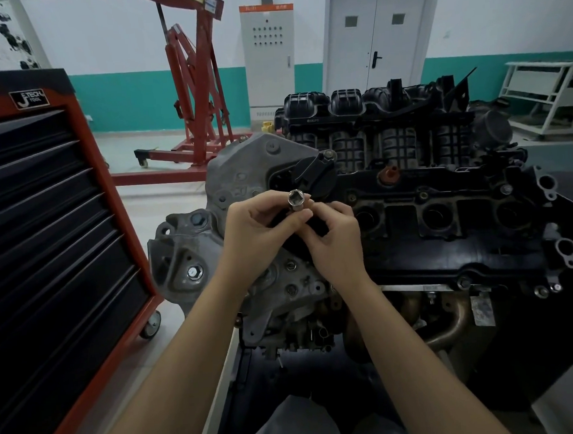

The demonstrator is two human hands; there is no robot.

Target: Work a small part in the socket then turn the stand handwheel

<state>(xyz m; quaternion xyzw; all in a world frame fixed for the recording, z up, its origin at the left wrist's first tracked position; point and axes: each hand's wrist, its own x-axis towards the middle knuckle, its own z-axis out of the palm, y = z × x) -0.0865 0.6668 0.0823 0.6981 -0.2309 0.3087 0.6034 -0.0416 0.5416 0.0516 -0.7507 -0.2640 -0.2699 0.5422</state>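
Observation:
My left hand (261,231) holds a short silver socket (297,201) between thumb and fingers, its hexagonal opening facing up towards me. My right hand (334,239) is close beside it with curled fingers, pinching something at the socket's lower end; what it pinches is hidden. Both hands hover over the left end of a car engine (428,229), just in front of its black oil filler cap (312,174).
A red tool cabinet with black drawers (47,229) stands at the left on castors. A red engine hoist (195,89) is behind, near a grey electrical cabinet (268,55) and a double door (378,32). A white rack (551,93) sits far right.

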